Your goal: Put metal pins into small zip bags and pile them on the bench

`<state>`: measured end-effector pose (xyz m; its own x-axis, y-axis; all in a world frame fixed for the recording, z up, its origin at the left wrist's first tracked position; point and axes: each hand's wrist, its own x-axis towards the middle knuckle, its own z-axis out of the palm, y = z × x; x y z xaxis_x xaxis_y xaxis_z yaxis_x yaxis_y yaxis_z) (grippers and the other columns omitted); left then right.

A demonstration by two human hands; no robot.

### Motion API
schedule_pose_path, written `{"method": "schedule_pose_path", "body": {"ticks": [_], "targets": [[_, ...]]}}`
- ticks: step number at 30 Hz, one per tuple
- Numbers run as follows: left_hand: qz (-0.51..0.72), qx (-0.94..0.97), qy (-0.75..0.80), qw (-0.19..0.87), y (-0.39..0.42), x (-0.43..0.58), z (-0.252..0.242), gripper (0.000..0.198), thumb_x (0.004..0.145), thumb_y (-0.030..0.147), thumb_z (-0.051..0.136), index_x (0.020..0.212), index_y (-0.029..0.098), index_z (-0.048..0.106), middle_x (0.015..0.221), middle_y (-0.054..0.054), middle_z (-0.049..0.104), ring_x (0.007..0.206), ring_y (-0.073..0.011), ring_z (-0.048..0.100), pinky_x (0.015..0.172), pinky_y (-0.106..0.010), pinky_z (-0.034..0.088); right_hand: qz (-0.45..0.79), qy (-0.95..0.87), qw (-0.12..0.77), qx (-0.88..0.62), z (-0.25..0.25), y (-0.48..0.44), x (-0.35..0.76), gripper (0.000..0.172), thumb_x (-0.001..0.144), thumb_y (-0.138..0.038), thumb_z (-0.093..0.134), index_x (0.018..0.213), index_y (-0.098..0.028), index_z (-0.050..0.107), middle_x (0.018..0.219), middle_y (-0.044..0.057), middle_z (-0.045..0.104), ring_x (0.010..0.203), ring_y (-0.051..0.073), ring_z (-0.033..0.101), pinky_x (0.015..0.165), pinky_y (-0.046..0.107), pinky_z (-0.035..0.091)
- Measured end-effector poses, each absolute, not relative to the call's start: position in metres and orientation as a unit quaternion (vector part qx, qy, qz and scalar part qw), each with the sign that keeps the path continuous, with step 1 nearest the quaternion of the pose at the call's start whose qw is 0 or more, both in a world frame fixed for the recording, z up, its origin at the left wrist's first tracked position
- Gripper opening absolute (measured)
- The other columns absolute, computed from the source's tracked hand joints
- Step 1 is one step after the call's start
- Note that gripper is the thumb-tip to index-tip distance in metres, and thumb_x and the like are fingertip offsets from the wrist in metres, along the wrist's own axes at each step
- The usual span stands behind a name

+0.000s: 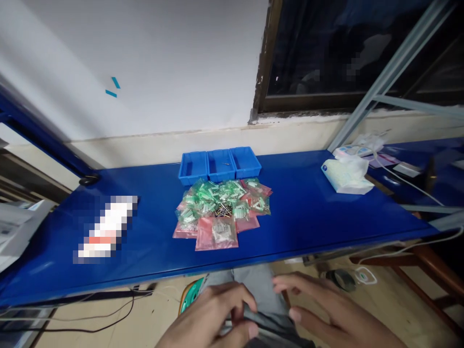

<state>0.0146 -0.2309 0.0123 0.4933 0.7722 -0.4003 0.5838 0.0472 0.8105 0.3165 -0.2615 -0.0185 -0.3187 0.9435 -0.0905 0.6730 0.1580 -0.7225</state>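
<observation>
Both hands hover over my lap, in front of the table's near edge, and hold nothing that I can see. My left hand (221,314) has its fingers bent, with the thumb apart from them. To its right, my right hand (322,307) has its fingers stretched out and the thumb spread away. Beyond them on the blue table (297,208) lies a pile of small plastic bags (217,193), green-tinted and pink, with small pale parts inside. Dark, thin metal pieces (224,210) show in the middle of the pile. A pink bag (216,233) lies nearest to me.
Three blue bins (220,165) stand side by side behind the pile; a small thin item lies in the middle one. A tissue pack (348,176) sits at the right, a blurred-out sheet (108,227) at the left. A metal frame post (391,67) rises at the right.
</observation>
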Motion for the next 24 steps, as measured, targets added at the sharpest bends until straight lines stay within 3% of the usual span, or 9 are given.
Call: {"method": "schedule_pose_path", "body": {"ticks": [6, 10, 13, 16, 19, 24], "targets": [[0.183, 0.664, 0.501, 0.523, -0.235, -0.019, -0.022, 0.028, 0.093, 0.05, 0.058, 0.105, 0.027, 0.068, 0.095, -0.003, 0.067, 0.088, -0.018, 0.061, 0.079, -0.026, 0.05, 0.329, -0.678, 0.261, -0.603, -0.017, -0.269, 0.333, 0.038, 0.093, -0.045, 0.058, 0.129, -0.034, 0.064, 0.12, 0.007, 0.072, 0.105, 0.025, 0.071, 0.085, 0.031, 0.061], [0.234, 0.663, 0.509, 0.497, -0.23, -0.002, -0.019, 0.028, 0.094, 0.05, 0.056, 0.098, 0.025, 0.067, 0.084, -0.002, 0.062, 0.082, -0.0168, 0.059, 0.07, -0.023, 0.047, 0.311, -0.648, 0.325, -0.615, -0.007, -0.246, 0.321, 0.032, 0.095, -0.045, 0.056, 0.121, -0.029, 0.066, 0.107, 0.005, 0.074, 0.099, 0.021, 0.07, 0.084, 0.027, 0.057], [0.322, 0.661, 0.533, 0.419, -0.218, 0.011, -0.013, 0.028, 0.095, 0.046, 0.056, 0.088, 0.021, 0.065, 0.068, 0.001, 0.051, 0.065, -0.0134, 0.051, 0.057, -0.021, 0.039, 0.285, -0.649, 0.369, -0.601, -0.005, -0.211, 0.295, 0.024, 0.098, -0.04, 0.054, 0.112, -0.027, 0.067, 0.098, 0.002, 0.073, 0.089, 0.017, 0.07, 0.077, 0.023, 0.054], [0.404, 0.676, 0.548, 0.282, -0.195, 0.011, -0.015, 0.024, 0.096, 0.039, 0.056, 0.085, 0.019, 0.064, 0.061, 0.004, 0.042, 0.055, -0.0115, 0.041, 0.052, -0.021, 0.035, 0.173, -0.66, 0.443, -0.581, -0.011, -0.173, 0.257, 0.017, 0.098, -0.032, 0.053, 0.101, -0.023, 0.067, 0.092, 0.003, 0.071, 0.08, 0.016, 0.066, 0.074, 0.026, 0.052], [0.411, 0.709, 0.552, 0.153, -0.17, 0.008, -0.019, 0.018, 0.096, 0.033, 0.056, 0.092, 0.019, 0.066, 0.075, 0.0, 0.055, 0.064, -0.0134, 0.05, 0.062, -0.023, 0.042, 0.084, -0.705, 0.476, -0.52, -0.021, -0.146, 0.224, 0.018, 0.099, -0.02, 0.047, 0.098, -0.019, 0.065, 0.094, 0.006, 0.067, 0.09, 0.019, 0.062, 0.086, 0.033, 0.051], [0.394, 0.707, 0.581, 0.084, -0.149, 0.009, -0.021, 0.018, 0.097, 0.031, 0.053, 0.104, 0.02, 0.065, 0.094, -0.004, 0.058, 0.079, -0.0165, 0.059, 0.074, -0.026, 0.048, 0.03, -0.75, 0.454, -0.479, -0.032, -0.133, 0.213, 0.019, 0.097, -0.013, 0.049, 0.107, -0.019, 0.064, 0.103, 0.009, 0.065, 0.101, 0.022, 0.059, 0.09, 0.04, 0.05]]}}
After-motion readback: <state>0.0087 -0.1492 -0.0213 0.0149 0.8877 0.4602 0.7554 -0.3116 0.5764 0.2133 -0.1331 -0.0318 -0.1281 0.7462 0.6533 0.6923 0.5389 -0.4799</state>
